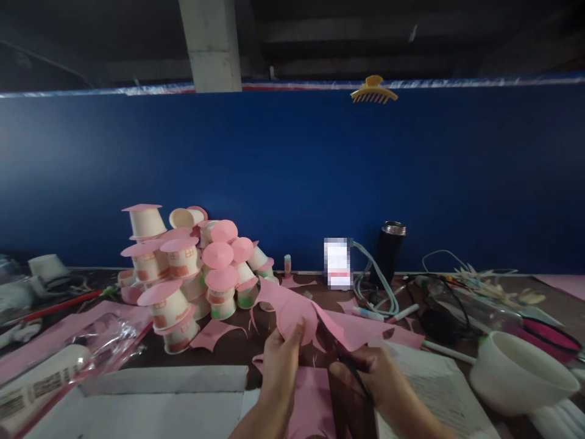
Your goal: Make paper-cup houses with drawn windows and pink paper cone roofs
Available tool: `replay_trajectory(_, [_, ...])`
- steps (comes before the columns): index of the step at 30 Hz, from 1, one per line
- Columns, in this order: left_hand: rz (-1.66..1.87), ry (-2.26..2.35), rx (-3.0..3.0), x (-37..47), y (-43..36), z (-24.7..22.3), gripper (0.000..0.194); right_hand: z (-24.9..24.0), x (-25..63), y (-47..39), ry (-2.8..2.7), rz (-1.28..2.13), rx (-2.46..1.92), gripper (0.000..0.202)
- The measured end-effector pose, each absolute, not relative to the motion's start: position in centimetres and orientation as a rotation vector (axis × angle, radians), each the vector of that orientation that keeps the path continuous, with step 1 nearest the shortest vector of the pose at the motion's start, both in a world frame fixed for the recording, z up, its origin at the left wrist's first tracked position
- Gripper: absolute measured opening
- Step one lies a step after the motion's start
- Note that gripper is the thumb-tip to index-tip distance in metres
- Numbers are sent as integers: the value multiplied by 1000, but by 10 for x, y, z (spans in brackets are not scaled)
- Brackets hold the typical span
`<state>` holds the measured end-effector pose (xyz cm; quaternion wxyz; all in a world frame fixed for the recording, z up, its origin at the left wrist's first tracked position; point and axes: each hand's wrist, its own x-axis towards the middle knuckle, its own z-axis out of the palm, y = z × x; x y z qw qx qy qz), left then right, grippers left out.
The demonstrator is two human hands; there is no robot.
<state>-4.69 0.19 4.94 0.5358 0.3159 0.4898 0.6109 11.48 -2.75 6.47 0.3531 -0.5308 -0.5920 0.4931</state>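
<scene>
My left hand point(286, 353) pinches a pink paper sheet point(350, 326), its thumb resting on a round pink piece point(296, 317). To the right, my right hand point(368, 369) is closed round dark-handled scissors point(354, 372), whose blades reach up to the cut paper between the hands. Below the hands lies another pink sheet point(313, 399). At the left stand stacked paper cups point(179, 259) with pink paper discs on them and drawn windows and doors. A pink offcut with curved edges point(214, 334) lies beside the cups.
A white box point(159, 405) lies at the front left, near a plastic-wrapped pack point(100, 335). A lit phone point(338, 263), coiled cable point(388, 292) and black bottle point(388, 253) stand at the back. Right are a printed sheet point(434, 378) and white cup point(521, 372).
</scene>
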Motion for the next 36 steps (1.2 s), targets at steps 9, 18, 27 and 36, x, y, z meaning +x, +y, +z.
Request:
replay_trajectory(9, [1514, 1189, 793, -53, 7, 40, 44, 57, 113, -26, -1574, 1399, -1319, 47])
replay_trajectory(18, [1551, 1406, 840, -55, 0, 62, 31, 68, 118, -31, -1800, 1515, -1055, 41])
replay_trajectory(27, [1580, 1298, 855, -59, 0, 60, 44, 78, 123, -33, -1718, 1485, -1018, 46])
replay_trajectory(36, [1642, 1121, 908, -52, -14, 77, 38, 72, 140, -31, -1437, 1615, -1004, 71])
